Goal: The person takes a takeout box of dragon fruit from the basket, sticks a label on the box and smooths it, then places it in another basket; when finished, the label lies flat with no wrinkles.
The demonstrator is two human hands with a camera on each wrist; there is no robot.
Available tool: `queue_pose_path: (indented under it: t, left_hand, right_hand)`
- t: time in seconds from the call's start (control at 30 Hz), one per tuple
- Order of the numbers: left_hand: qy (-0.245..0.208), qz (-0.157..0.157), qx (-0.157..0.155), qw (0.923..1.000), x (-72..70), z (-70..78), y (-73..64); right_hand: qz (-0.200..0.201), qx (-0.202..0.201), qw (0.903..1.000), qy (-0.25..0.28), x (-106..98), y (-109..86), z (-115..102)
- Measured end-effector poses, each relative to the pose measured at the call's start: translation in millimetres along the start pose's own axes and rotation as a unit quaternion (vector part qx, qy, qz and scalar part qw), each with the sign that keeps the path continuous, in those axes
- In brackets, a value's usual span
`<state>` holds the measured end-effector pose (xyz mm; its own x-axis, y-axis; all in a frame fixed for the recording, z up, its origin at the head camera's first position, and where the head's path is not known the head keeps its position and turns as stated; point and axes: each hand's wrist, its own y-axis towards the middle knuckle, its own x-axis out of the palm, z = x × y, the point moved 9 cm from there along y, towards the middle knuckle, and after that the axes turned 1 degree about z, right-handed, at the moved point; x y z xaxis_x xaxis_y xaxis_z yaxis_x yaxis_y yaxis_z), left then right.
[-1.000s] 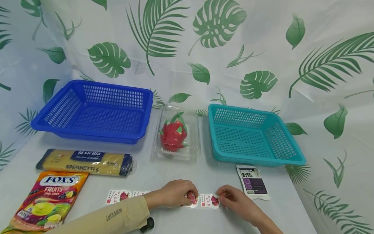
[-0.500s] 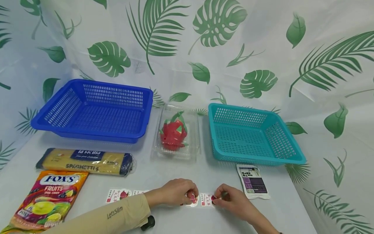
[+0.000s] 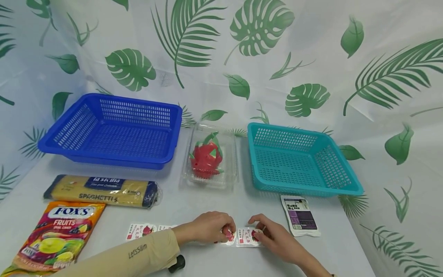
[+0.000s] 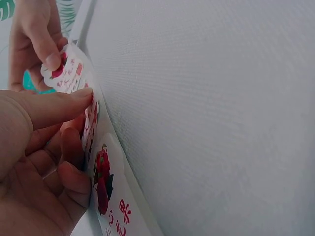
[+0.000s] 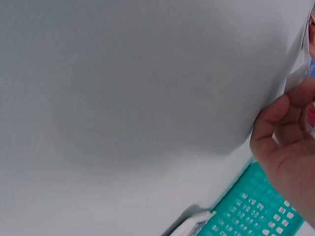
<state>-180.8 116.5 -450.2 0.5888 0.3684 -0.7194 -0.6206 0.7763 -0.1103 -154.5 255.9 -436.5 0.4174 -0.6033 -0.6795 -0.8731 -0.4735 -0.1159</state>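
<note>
A strip of white dragon fruit stickers runs across the front of the table, printed with red fruit and red characters. My left hand pinches it near the middle; the left wrist view shows the thumb on the printed labels and the fingers curled behind. At the strip's right end my right hand holds the last sticker, thumb on its fruit picture. The index finger arches above the sticker in the head view. Part of the strip is hidden under my left hand and sleeve.
Behind the strip stands a clear plastic box with a red dragon fruit. A blue basket and a teal basket flank it. Spaghetti and a candy bag lie left, a white-purple packet right.
My right hand has shifted over the last sticker; its thumb covered most of the fruit picture half a second ago and now its index finger is raised. My left hand stays in place.
</note>
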Motion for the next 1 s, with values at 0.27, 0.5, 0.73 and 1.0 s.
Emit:
queue_pose_path:
  t: [0.27, 0.5, 0.73, 1.0]
  left_hand:
    - [-0.006, -0.007, 0.001, 1.0000, -0.3, 2.4, -1.0]
    - [0.003, -0.010, -0.003, 0.9999, -0.1, 2.4, -0.3]
    - [0.010, -0.005, -0.002, 0.9999, -0.6, 1.9, -0.6]
    - [0.001, 0.007, -0.005, 1.0000, -0.5, 0.1, -3.3]
  right_hand:
    - [-0.008, -0.059, 0.9979, -0.025, 0, -2.8, -6]
    - [-0.015, -0.092, 0.9956, -0.013, -3, -2.5, -9]
    - [0.007, -0.143, 0.9895, -0.022, -16, -8.1, -10]
    - [0.022, -0.094, 0.9947, -0.037, -26, -10.5, -3]
